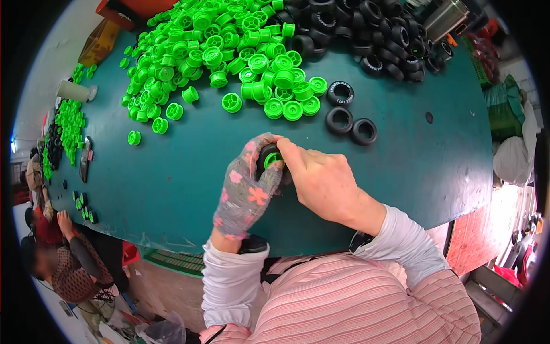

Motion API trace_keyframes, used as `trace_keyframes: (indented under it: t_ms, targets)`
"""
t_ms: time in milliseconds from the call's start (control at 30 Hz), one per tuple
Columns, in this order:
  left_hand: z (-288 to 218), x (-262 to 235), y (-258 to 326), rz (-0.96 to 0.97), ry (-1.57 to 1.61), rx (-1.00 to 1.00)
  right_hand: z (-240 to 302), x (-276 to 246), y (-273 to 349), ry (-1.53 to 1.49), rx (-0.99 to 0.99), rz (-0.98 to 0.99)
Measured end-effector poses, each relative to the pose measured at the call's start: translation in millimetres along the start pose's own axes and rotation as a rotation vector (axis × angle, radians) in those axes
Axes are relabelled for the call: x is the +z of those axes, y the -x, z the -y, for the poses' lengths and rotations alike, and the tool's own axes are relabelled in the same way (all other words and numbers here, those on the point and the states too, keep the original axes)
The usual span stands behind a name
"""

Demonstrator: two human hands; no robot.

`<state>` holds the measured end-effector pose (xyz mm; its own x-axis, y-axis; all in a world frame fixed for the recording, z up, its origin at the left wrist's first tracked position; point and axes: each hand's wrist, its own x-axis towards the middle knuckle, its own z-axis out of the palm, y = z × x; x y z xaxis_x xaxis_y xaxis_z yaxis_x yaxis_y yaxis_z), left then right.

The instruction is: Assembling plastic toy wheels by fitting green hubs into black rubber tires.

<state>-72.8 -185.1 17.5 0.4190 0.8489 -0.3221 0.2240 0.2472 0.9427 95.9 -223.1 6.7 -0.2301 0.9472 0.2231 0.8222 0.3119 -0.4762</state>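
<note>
My left hand (245, 186), in a grey glove with pink flowers, is closed around a small black toy tyre (267, 151). A bright green wheel rim (271, 160) shows inside the tyre. My bare right hand (321, 179) grips the same piece from the right, its fingers pressed against the tyre's edge. Part of the tyre is hidden by the fingers of both hands. Just beyond them, three loose black tyres (339, 120) lie on the table. A big heap of green rims (212, 57) spreads across the far left and middle.
Black tyres (395, 37) are piled at the far right near a metal cylinder (446, 20). The green table (424, 166) reaches to my waist. At the left are more rims (71, 129), a few fitted wheels (84, 207) and a seated co-worker (74, 264). A green crate (172, 261) sits below the edge.
</note>
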Motion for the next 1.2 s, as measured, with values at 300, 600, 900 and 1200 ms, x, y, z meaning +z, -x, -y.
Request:
trace_keyframes:
  t_ms: [300, 600, 900, 1200]
  targets:
    - [18, 47, -2, -0.449, 0.211, 0.227, 4, 0, -3, -0.135, 0.197, 0.014]
    - [10, 24, -5, -0.208, 0.066, 0.115, 0, -4, -4, -0.012, 0.035, -0.012]
    - [21, 25, -11, -0.301, -0.072, 0.394, -3, -2, -4, -0.141, 0.107, -0.097]
    - [10, 30, -5, -0.241, 0.128, 0.224, -2, -2, -2, -0.11, 0.105, -0.016]
